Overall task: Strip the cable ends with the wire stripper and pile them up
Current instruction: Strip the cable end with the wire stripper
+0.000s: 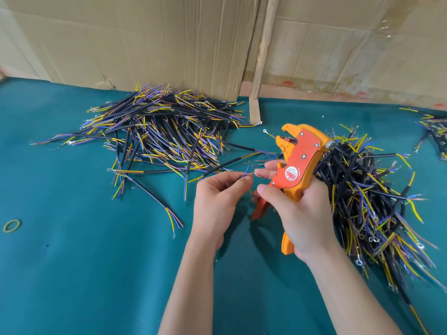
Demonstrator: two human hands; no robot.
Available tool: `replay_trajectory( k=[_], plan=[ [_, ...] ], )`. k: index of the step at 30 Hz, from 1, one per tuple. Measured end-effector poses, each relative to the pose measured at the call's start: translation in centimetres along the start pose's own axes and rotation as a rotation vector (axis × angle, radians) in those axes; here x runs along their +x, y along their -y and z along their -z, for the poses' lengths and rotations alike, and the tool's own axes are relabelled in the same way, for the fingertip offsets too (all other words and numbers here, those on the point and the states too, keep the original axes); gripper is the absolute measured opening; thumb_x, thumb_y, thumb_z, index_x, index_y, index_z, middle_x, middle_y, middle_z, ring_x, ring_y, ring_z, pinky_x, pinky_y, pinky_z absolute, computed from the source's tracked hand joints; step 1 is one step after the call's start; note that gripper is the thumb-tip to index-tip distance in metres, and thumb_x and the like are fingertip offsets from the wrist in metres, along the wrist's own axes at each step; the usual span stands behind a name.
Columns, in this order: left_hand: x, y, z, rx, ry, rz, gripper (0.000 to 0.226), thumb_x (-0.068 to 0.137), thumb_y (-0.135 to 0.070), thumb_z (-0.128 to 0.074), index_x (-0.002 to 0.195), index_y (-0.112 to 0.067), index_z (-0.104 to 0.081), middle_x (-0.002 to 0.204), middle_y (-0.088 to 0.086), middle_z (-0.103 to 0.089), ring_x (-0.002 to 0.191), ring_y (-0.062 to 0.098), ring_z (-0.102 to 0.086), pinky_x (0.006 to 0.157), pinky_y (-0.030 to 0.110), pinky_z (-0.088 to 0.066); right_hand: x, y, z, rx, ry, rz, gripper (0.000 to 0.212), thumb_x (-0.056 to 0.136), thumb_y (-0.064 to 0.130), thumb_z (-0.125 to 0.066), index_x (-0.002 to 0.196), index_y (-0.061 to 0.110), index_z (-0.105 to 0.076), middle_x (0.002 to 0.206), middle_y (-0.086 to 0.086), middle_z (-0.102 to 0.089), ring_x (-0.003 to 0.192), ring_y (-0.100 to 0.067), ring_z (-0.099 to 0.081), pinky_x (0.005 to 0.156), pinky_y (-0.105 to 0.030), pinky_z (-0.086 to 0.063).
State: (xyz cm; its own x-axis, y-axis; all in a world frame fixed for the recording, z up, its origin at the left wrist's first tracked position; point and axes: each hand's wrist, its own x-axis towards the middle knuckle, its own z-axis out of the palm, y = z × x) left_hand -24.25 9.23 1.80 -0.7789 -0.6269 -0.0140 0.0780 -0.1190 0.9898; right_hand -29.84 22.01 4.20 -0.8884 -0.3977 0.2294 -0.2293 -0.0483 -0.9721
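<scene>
Left hand (216, 199) pinches thin blue wire (246, 170) at fingertips; right hand (297, 211) grips orange wire stripper (296, 163), extended fingers just beside wire's tip.

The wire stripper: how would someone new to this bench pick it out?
Start at the green table, between the two cable piles. The right hand grips the wire stripper there, head pointing up. It is the only chunky orange and yellow tool among thin black cables.

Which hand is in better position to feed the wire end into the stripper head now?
Left. The left hand already pinches the thin wire beside the wire stripper, while the right hand is occupied gripping its handles.
</scene>
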Motion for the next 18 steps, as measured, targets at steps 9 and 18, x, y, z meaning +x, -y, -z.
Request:
replay_trajectory(
  k=[9, 18],
  plan=[
    [-0.1, -0.2, 0.1, 0.019, -0.005, -0.02, 0.017, 0.084, -0.035, -0.072, 0.083, -0.02, -0.078, 0.067, -0.003, -0.057, 0.059, 0.01, -0.039, 0.059, 0.028, -0.033, -0.5, 1.0, -0.2, -0.303, 0.087, 0.086, 0.03, 0.075, 0.028, -0.073, 0.105, 0.027, -0.074, 0.095, 0.018, -0.075, 0.085, -0.01, -0.071, 0.081, -0.028, -0.056],
    [-0.2, -0.5, -0.3, 0.087, -0.053, -0.054, 0.036, 0.093, -0.054, -0.06, 0.076, -0.027, -0.076, 0.065, -0.003, -0.058, 0.06, 0.012, -0.046, 0.065, 0.034, -0.038, -1.0, 1.6, -0.6, -0.394, 0.135, 0.147, 0.025, 0.077, 0.03, -0.072, 0.101, 0.036, -0.07, 0.073, 0.009, -0.071, 0.063, -0.019, -0.063, 0.066, -0.027, -0.052]
  ],
)
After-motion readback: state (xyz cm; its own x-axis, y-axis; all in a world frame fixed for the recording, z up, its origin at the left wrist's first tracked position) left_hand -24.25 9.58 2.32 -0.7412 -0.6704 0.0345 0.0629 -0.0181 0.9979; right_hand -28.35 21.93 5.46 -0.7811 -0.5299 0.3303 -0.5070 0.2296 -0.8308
